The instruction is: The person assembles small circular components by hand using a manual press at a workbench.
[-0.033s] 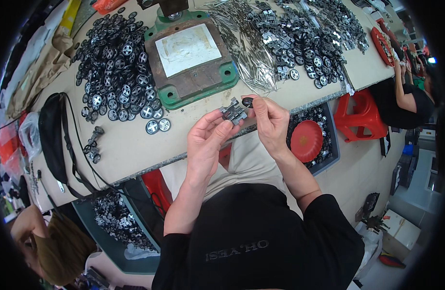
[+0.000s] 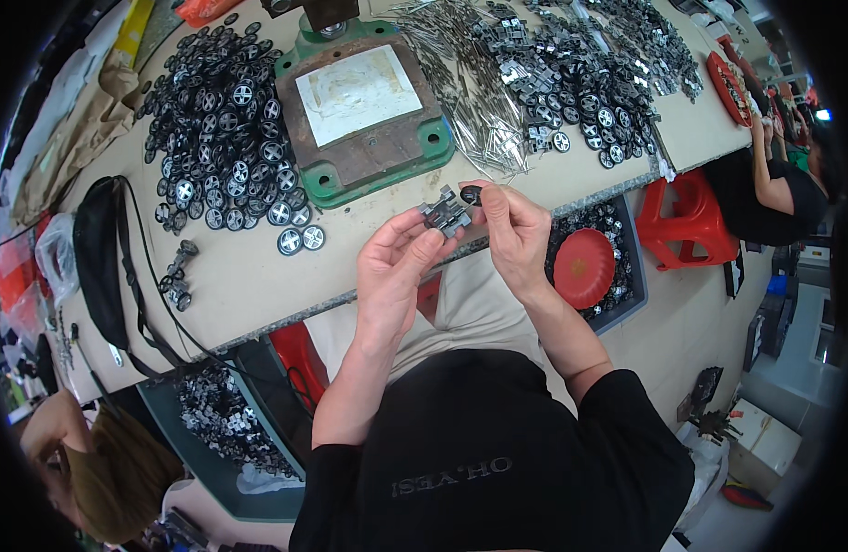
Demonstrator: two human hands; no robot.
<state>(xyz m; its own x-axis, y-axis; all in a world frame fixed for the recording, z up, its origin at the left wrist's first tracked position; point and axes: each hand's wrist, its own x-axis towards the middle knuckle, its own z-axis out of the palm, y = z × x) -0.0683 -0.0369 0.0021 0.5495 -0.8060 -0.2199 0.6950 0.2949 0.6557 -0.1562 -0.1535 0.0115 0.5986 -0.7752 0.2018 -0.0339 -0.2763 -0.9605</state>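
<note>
Over the near edge of the table, my left hand [image 2: 398, 255] pinches a small dark grey plastic chassis part [image 2: 445, 213] between thumb and fingers. Close to its right end, my right hand [image 2: 513, 225] grips a small black wheel [image 2: 471, 195] at the fingertips. Whether an axle runs between wheel and chassis part is too small to tell. Beyond my hands lies a pile of thin metal axle rods [image 2: 484, 129]. A large heap of black wheels with silver spokes [image 2: 226, 120] covers the table's left part, with a few loose wheels near its front edge.
A green press base [image 2: 369, 184] with a white plate [image 2: 359, 95] stands at centre. Grey parts [image 2: 534, 69] and more wheels [image 2: 608, 120] lie right. Below are parts bins [image 2: 635, 262] [image 2: 235, 492], a red dish [image 2: 584, 268] and red stool [image 2: 686, 225]. Other people sit at both sides.
</note>
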